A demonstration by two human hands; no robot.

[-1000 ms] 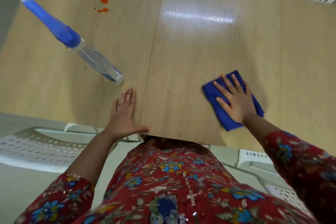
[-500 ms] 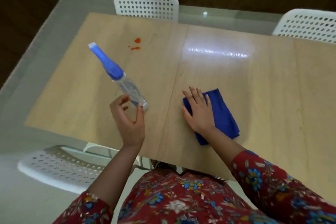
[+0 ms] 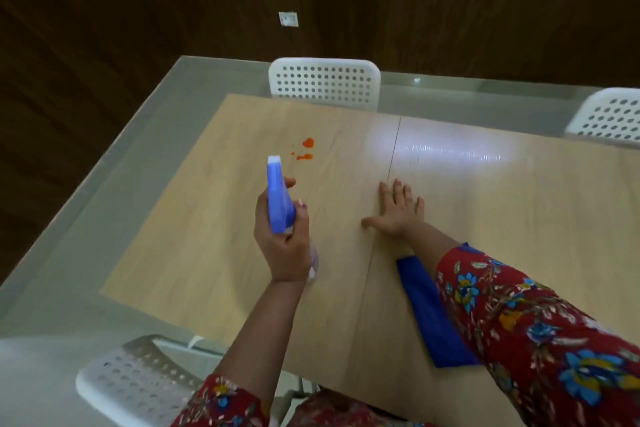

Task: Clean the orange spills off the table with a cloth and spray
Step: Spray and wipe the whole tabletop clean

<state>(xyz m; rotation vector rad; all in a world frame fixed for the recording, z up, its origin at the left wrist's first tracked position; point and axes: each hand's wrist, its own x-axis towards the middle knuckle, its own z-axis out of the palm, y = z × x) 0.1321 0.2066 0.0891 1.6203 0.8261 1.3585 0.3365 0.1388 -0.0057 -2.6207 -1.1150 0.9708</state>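
Wood table (image 3: 519, 218), spill (image 3: 306, 149) far-left; L hand (image 3: 285, 246) grips spray bottle (image 3: 278, 198), R hand (image 3: 398, 211) flat, cloth (image 3: 429, 315) near front edge.

- We see a light wood-look table (image 3: 519, 218) w/ a seam (image 3: 381, 236) running front to back, approx mid-top.
- Orange spills (image 3: 306, 149) lie on the far-left part, left of the seam: one blob, one smear, a few specks.
- Blue cloth (image 3: 429, 315) lies flat near our edge, right of the seam, partly under a sleeve (image 3: 519, 322).
- Right hand (image 3: 398, 211) rests flat, fingers straight, just right of the seam, off the cloth.
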